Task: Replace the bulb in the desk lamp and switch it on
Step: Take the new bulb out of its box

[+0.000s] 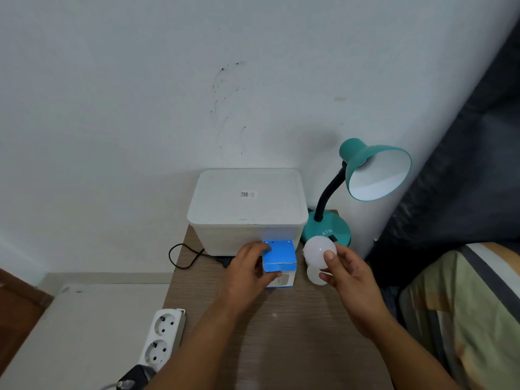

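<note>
Bulb out of its box, lamp waiting up and to the right.

Head view: the right hand (347, 273) grasps a white bulb (320, 253) between thumb and fingers, dome pointing up and away toward the wall, its neck lower and nearer the person, so the long axis runs roughly front to back. The left hand (247, 266) grips a blue bulb box (279, 258) standing on the wooden table (281, 333), just left of the bulb. The teal desk lamp (365, 175) stands beyond and right of the right hand, its base (327, 230) just behind the bulb, its shade (378, 175) higher, mouth turned toward the person. No bulb can be made out inside the shade. The right hand is clearly the nearer; I judge the bulb must be turned neck-first toward the shade before it goes in.
</note>
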The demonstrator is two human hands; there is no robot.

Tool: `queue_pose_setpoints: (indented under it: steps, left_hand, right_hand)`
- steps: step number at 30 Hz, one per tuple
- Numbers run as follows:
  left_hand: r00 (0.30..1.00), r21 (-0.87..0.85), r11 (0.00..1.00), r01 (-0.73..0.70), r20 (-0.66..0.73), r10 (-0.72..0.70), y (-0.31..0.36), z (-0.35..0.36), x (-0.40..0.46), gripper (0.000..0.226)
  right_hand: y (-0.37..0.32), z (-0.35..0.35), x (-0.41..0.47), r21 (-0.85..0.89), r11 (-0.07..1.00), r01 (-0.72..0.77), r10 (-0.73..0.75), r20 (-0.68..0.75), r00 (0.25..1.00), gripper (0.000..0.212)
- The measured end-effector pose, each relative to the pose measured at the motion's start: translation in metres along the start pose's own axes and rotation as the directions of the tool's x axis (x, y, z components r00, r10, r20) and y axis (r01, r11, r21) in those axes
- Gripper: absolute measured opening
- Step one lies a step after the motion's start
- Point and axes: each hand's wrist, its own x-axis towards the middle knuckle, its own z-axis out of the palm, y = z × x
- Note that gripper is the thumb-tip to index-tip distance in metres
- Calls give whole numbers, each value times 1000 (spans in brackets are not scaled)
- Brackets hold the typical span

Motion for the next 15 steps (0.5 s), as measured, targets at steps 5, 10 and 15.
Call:
queue_pose_setpoints:
  steps: [5,10,15]
  left_hand:
    - [1000,-10,1000,-13,1,13,-4,1,-4,63]
    - [1000,-14,1000,-3,-21,3,-2,2,-7,61]
    - [1000,21,999,25,-12,-25,0,2,-6,52]
  right_hand:
    - [3,-3,-3,59,998,6,-4,-21,1000,49]
    - [2,-4,-7,108,994,6,-3,-30,1000,44]
    - [-1,-9,-14,157,987,33,-22,-69,997,33]
